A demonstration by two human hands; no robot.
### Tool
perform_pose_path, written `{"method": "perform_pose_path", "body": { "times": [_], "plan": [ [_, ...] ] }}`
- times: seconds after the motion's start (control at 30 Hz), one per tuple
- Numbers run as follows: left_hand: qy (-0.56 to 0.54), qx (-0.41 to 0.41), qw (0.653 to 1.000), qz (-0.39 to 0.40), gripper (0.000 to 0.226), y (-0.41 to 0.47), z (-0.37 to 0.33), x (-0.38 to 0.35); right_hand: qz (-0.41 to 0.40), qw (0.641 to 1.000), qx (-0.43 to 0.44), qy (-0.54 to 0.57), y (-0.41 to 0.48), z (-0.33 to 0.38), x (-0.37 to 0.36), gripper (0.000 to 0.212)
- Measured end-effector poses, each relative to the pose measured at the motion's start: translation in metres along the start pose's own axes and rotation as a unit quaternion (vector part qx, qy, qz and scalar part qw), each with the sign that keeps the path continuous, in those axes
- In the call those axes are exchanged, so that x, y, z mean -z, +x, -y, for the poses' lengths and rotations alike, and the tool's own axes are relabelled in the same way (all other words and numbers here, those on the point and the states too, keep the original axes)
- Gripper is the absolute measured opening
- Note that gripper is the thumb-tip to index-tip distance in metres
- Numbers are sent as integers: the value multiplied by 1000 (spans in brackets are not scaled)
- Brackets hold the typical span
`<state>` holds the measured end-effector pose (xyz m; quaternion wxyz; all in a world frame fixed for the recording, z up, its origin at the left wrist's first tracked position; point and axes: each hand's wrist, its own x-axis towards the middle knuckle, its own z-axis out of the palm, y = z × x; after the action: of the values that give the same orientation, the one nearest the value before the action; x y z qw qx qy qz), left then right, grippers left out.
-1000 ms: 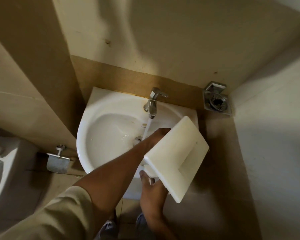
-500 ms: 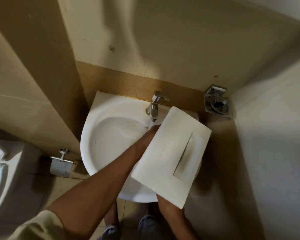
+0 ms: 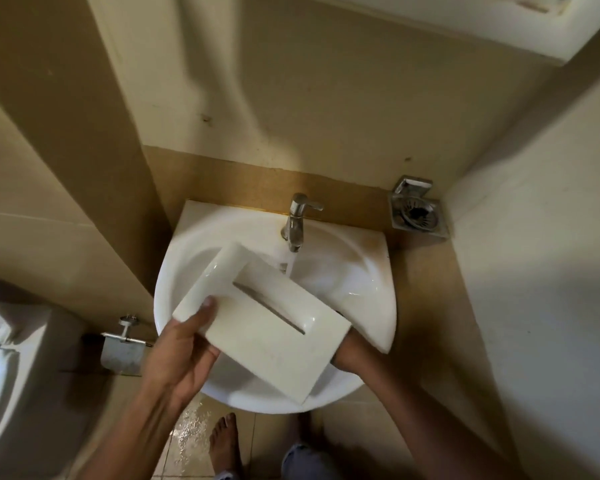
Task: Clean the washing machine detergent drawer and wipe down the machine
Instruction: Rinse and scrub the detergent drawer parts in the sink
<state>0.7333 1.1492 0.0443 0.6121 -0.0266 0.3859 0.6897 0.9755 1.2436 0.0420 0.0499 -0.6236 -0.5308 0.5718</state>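
The left hand (image 3: 184,355) holds the detergent drawer (image 3: 267,327) at its near left corner. The thumb lies flat on the upper face of the white panel, and the other fingers go under the edge, so the corner is pinched between them; the fingers below are hidden and I cannot tell how much they are curled. The right hand (image 3: 349,351) is at the opposite, right corner of the drawer. Only its wrist and a part of the back show, because the panel covers the rest. It touches the drawer from below, but whether its fingers grip it I cannot tell.

The drawer is over the sink (image 3: 378,299), tilted, with the broad front panel turned up to the camera. A long dark handle recess crosses this panel. The compartments of the drawer are not to be seen from here.

The faucet (image 3: 297,220) stands at the back of the sink, and a thin stream of water (image 3: 291,266) falls from it into the bowl, just beside the far edge of the drawer. The bowl is white and looks wet.

On the floor (image 3: 191,424) under the sink there are water drops, near a bare foot (image 3: 224,441). A toilet (image 3: 0,358) is at the left edge, with a metal paper holder (image 3: 123,348) between it and the sink. A metal drain grate (image 3: 418,214) is in the right corner.
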Motion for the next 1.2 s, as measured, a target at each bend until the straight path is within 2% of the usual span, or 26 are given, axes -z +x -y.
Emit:
{"method": "perform_pose_path", "body": {
  "times": [0.03, 0.07, 0.13, 0.2, 0.23, 0.3, 0.4, 0.47, 0.53, 0.6, 0.67, 0.7, 0.77, 0.83, 0.9, 0.97, 1.0, 1.07, 1.13, 1.2],
  "plan": [
    [-29, 8, 999, -16, 56, -5, 3, 3, 13, 988, -31, 153, 0, 9, -6, 20],
    [-56, 5, 998, -16, 55, -6, 10, 11, -9, 980, 7, 197, 8, 10, -9, 27],
    [-68, 6, 998, -14, 46, -8, 24, 17, -9, 972, 11, 234, 15, 13, -8, 32],
    [-62, 10, 998, -26, 37, -7, 38, 20, -29, 964, 18, 264, 19, 10, -3, 26],
    [-54, 12, 998, -34, 34, -8, 43, 18, -37, 953, 5, 300, 21, 8, 0, 21],
    [-32, 27, 997, -61, 35, -11, 52, 21, -28, 931, -18, 364, 29, 4, 8, 23],
    [36, 41, 995, -79, 53, -13, 54, 24, -15, 934, -38, 355, 39, 15, 23, 29],
    [128, 18, 986, -105, 55, -17, 49, 22, -1, 943, -54, 327, 47, 26, 32, 21],
    [263, -20, 956, -131, 45, -24, 43, 18, 13, 960, -63, 273, 54, 38, 36, 11],
    [418, -62, 894, -148, 40, -29, 37, 12, -1, 988, -41, 150, 59, 50, 36, 6],
    [530, -87, 828, -163, 50, -29, 30, 2, -37, 995, -9, 88, 62, 63, 33, 8],
    [551, -106, 812, -159, 51, -27, 27, -6, -44, 993, -5, 107, 63, 69, 30, 10],
    [558, -162, 799, -153, 48, -22, 23, -30, -23, 966, -54, 253, 66, 80, 19, 14],
    [538, -209, 801, -158, 54, -15, 23, -61, 7, 916, -121, 383, 69, 86, 7, 22],
    [530, -227, 803, -152, 51, 1, 25, -95, 11, 879, -148, 454, 74, 88, -6, 26],
    [552, -190, 799, -142, 40, 23, 31, -125, 6, 844, -157, 513, 79, 88, -13, 29],
    [550, -155, 809, -138, 34, 37, 37, -137, 7, 821, -158, 548, 82, 86, -15, 34],
    [498, -75, 852, -144, 24, 60, 50, -153, 16, 793, -137, 594, 85, 78, -19, 36],
    [377, 2, 911, -165, 29, 79, 61, -157, 28, 768, -113, 630, 90, 75, -21, 34],
    [265, 28, 944, -193, 39, 93, 72, -150, 47, 743, -109, 658, 94, 77, -21, 35]
  ]
}}
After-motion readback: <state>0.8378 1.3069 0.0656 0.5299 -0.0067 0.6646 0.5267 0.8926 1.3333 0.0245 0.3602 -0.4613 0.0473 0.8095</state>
